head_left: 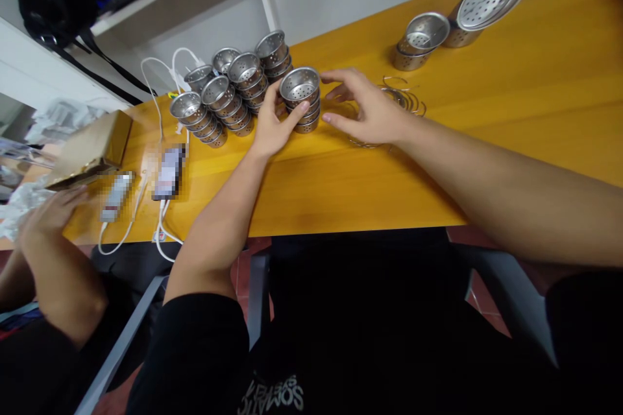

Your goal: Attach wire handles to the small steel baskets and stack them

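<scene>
A stack of perforated metal cups [300,85] stands on the yellow table in front of me. My left hand [273,124] is wrapped around its left side, thumb across the front. Just right of that stack, my right hand [364,109] is held with fingers apart and nothing in them. Beneath and behind my right wrist lie thin metal rings [406,98], partly hidden by the arm. Several more stacks of the same cups [219,96] are grouped to the left of my left hand.
Farther right sit a short cup stack [422,39] and a larger tilted perforated metal container [489,3]. Two phones with white cables, one a blurred phone [169,172], lie left, near a cardboard box [92,149]. Another person's hand [53,211] is at the left table edge.
</scene>
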Available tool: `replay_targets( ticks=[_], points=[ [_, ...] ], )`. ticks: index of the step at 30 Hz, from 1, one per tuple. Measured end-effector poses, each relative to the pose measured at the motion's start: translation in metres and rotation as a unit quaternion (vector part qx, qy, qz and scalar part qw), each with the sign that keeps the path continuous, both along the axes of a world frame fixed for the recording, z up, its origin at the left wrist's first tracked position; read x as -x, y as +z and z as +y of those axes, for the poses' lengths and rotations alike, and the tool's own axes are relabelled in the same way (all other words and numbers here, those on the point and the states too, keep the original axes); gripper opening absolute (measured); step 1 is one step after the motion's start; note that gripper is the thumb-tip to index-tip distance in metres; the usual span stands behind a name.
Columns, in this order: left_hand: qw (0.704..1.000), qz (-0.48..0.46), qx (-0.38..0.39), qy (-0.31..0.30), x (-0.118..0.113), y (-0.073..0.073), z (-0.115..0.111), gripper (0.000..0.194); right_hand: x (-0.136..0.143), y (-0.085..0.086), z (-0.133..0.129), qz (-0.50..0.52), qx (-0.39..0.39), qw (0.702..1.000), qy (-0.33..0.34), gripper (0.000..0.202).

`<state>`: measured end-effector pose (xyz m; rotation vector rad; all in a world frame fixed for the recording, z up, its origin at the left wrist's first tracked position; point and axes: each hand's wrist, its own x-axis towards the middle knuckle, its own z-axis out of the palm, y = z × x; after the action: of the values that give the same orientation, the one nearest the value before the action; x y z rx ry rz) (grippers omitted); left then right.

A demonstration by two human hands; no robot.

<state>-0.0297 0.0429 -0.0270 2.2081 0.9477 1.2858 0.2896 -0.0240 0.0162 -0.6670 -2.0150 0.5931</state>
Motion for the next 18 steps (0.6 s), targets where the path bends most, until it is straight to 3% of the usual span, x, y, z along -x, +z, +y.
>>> replay_targets(
  ticks=[3,9,18],
  points=[
    [1.0,0.014,-0.001,0.009,-0.0002,-0.0019,0.0,0.097,0.0017,0.0002,-0.0015,0.007,0.001,1.0,0.006,0.101],
    [0.999,0.036,-0.016,0.006,0.0033,-0.0015,0.0014,0.095,0.0032,0.0065,-0.0074,-0.006,-0.007,1.0,0.012,0.085],
    [0.999,0.048,-0.022,0.0,0.0044,-0.0014,0.0063,0.093,0.0019,0.0067,-0.0079,-0.047,-0.007,0.999,-0.006,0.089]
  ],
)
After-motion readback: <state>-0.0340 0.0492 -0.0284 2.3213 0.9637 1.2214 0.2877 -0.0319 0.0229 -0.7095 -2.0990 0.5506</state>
